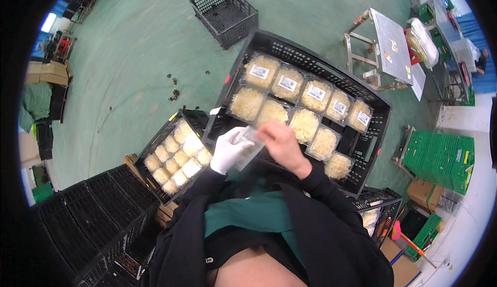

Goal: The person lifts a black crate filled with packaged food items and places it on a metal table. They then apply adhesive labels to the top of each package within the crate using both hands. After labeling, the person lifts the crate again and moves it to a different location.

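My left hand (229, 149), in a white glove, holds a sheet of labels (248, 147) above the near edge of a large black plastic crate (382, 131). My bare right hand (283, 145) is at the sheet's upper right part, its fingertips blurred; whether they grip a label cannot be told. Inside the crate lie clear plastic packs of pale yellow shredded food in two rows. The far row, such as this pack (287, 83), bears white printed labels. On the near-row packs, like this one (304, 125), no labels show; my right hand partly covers that row.
At the left, another black crate (139, 158) holds similar packs, beside stacked black crates (97, 209). Beyond the large crate, a black crate (229, 11) stands on the green floor. A metal table (392, 46) is at the upper right, stacked green crates (438, 158) at the right. A person (481, 61) is at the far right.
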A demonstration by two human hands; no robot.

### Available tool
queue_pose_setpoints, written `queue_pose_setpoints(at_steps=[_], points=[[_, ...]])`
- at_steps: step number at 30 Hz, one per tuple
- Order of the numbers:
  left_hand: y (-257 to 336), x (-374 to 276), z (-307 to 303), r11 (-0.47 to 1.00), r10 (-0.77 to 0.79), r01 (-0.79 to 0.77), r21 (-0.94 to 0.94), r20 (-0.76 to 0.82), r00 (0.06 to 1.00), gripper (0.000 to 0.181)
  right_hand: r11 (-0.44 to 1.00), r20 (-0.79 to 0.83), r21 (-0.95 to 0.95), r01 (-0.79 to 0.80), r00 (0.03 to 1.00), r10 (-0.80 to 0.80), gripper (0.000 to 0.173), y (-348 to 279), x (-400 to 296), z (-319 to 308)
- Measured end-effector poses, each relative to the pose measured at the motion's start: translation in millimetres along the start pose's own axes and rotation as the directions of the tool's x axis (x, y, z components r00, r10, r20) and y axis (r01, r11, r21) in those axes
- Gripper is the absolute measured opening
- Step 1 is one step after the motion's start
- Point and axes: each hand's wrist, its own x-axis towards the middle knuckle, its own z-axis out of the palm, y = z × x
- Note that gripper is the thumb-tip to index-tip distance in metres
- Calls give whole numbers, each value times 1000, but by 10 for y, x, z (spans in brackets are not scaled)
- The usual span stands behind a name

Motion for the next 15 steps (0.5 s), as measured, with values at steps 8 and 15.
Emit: queue_pose_setpoints(at_steps=[8,15], points=[[-456,-446,-810,1000,3,-6,23,104,995,19,937,237,-333,-105,953,191,20,1099,1012,457],[-327,-519,-885,994,-46,48,-101,20,999,21,631,-108,-766,-123,992,63,30,1325,929,961]])
